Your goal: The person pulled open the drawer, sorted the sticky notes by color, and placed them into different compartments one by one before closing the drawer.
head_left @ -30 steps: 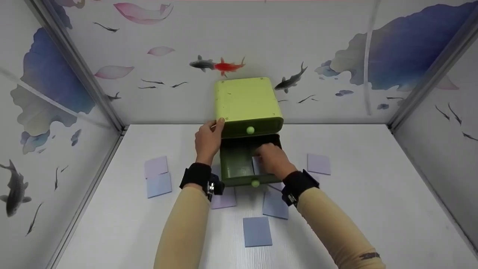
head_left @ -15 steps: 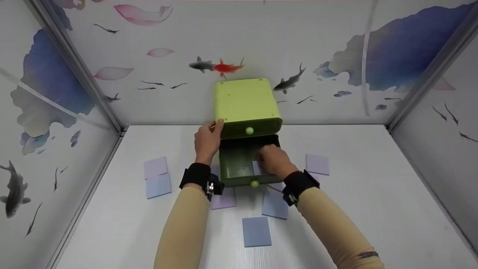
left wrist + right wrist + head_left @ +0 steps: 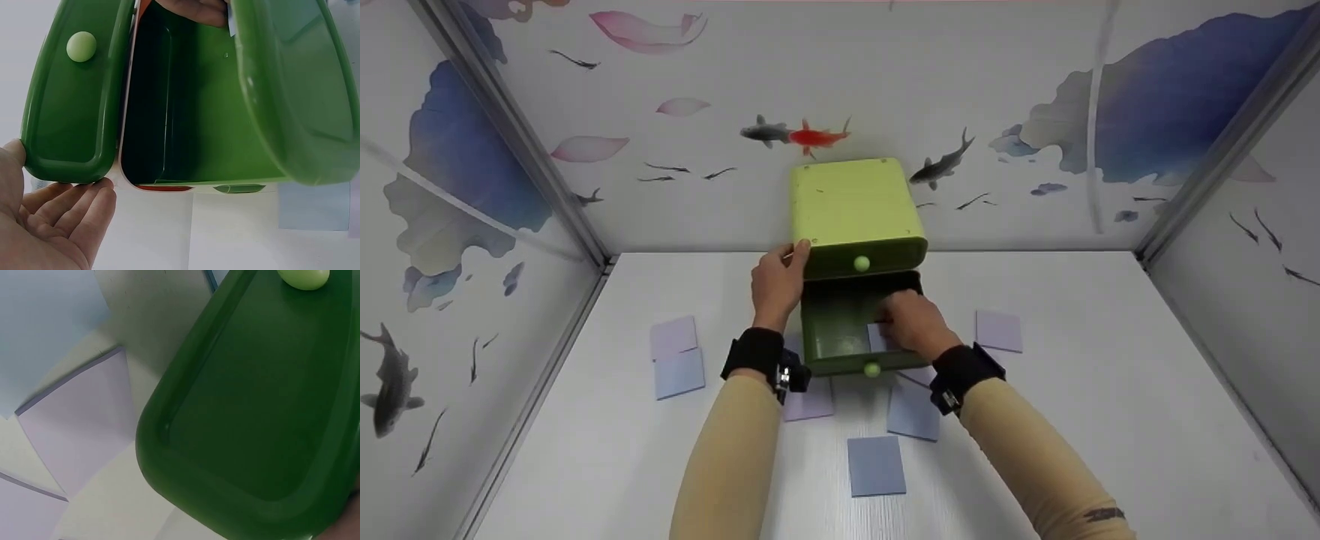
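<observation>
A lime-green cabinet (image 3: pixel 855 199) with two dark green drawers stands against the back wall. Its lower drawer (image 3: pixel 836 330) is pulled out, while the upper drawer (image 3: pixel 73 107) sits flush. My left hand (image 3: pixel 778 283) steadies the cabinet's upper left corner, thumb at the top edge and nearly straight fingers along the side. Inside the lower drawer, my right hand (image 3: pixel 913 321) pinches a pale blue-lilac sticky note pad (image 3: pixel 876 338) with curled fingers. Part of that pad and the fingertips are hidden behind the hand. In the right wrist view, the drawer front (image 3: pixel 253 416) covers most of the hand.
Several sticky note pads lie on the white table: a lilac one (image 3: pixel 673 337) and a blue one (image 3: pixel 679 373) at left, another lilac one (image 3: pixel 999 330) at right, and blue pads (image 3: pixel 877 466) in front. Printed walls enclose the table at left, back and right.
In the drawer, the right hand has shifted slightly, and less of the pad shows beside it. The left hand and cabinet stay in place.
</observation>
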A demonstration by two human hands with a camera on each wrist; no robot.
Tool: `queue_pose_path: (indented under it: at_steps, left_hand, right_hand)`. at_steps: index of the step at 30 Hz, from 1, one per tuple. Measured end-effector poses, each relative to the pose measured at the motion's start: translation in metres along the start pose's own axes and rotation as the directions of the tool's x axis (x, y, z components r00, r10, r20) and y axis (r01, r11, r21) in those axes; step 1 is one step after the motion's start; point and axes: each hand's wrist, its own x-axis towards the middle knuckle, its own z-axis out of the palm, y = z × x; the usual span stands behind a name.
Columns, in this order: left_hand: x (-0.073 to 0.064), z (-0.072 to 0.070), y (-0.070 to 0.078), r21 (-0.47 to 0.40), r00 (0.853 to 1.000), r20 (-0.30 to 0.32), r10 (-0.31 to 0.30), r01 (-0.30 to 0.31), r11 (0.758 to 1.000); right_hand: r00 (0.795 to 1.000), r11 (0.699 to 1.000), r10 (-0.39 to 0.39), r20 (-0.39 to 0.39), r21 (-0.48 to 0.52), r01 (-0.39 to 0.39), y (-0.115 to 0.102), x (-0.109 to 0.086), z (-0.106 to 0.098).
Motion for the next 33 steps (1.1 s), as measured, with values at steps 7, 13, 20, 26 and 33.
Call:
queue_pose_path:
  at_steps: [7, 13, 20, 26, 33]
  left_hand:
    - [0.0, 0.0, 0.0, 0.001, 1.0, 0.003, -0.002, 0.002, 1.0]
    - [0.0, 0.0, 0.0, 0.009, 1.0, 0.005, 0.003, -0.004, 1.0]
    - [0.001, -0.001, 0.0, 0.024, 1.0, 0.006, 0.003, -0.004, 1.0]
    - [0.0, -0.002, 0.0, 0.017, 1.0, 0.014, 0.023, -0.023, 1.0]
    - [-0.001, -0.002, 0.0, 0.025, 0.999, 0.025, 0.022, -0.023, 0.999]
  right_hand:
    - [1.0, 0.999, -0.027, -0.013, 0.04, 0.027, 0.003, -0.004, -0.005]
    - [0.997, 0.991, -0.074, -0.036, 0.107, 0.077, 0.007, -0.012, -0.02]
    - [0.997, 0.988, -0.074, -0.037, 0.132, 0.079, 0.013, -0.021, -0.039]
    - [0.989, 0.981, -0.116, -0.09, 0.143, 0.128, 0.021, -0.033, -0.049]
    - [0.987, 0.986, -0.099, -0.126, 0.123, 0.115, 0.033, -0.043, -0.053]
